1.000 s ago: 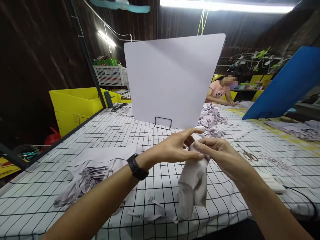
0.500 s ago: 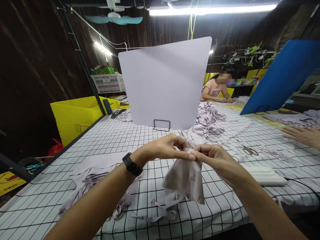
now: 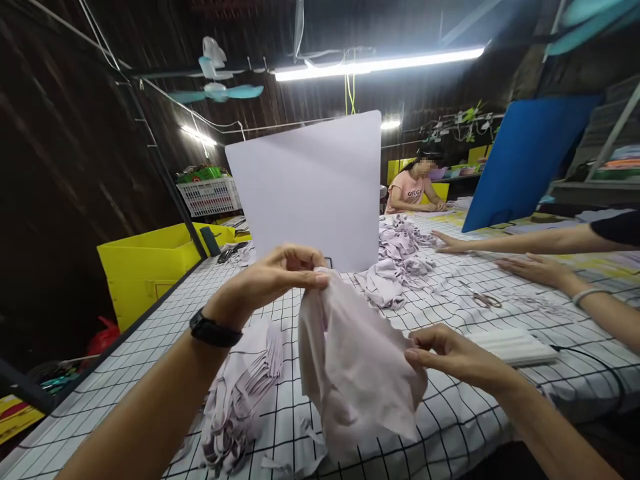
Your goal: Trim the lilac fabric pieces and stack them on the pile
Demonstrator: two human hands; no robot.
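A pale pinkish-grey piece of fabric (image 3: 365,347) hangs spread between my two hands above the table. My left hand (image 3: 280,270), with a black band on the wrist, pinches its upper left corner between thumb and fingers. At the cloth's right edge my right hand (image 3: 450,353) grips it in a pinch, lower and nearer to me. A fanned stack of similar cloth pieces (image 3: 245,393) lies on the table to the left, partly behind my left forearm. Thin cloth strips (image 3: 295,463) lie below the hanging fabric.
The table has a checked cover (image 3: 165,373). A white board (image 3: 310,193) stands upright ahead, beside a heap of fabric pieces (image 3: 400,247). Scissors (image 3: 483,299) and a white corded device (image 3: 515,347) lie right. Another person's hands (image 3: 540,270) rest on the table; a co-worker (image 3: 413,190) sits beyond.
My hands have moved apart, left hand leftward and up, right hand rightward and down, spreading the cloth. Another person's arms have reached in from the right. The view has turned right.
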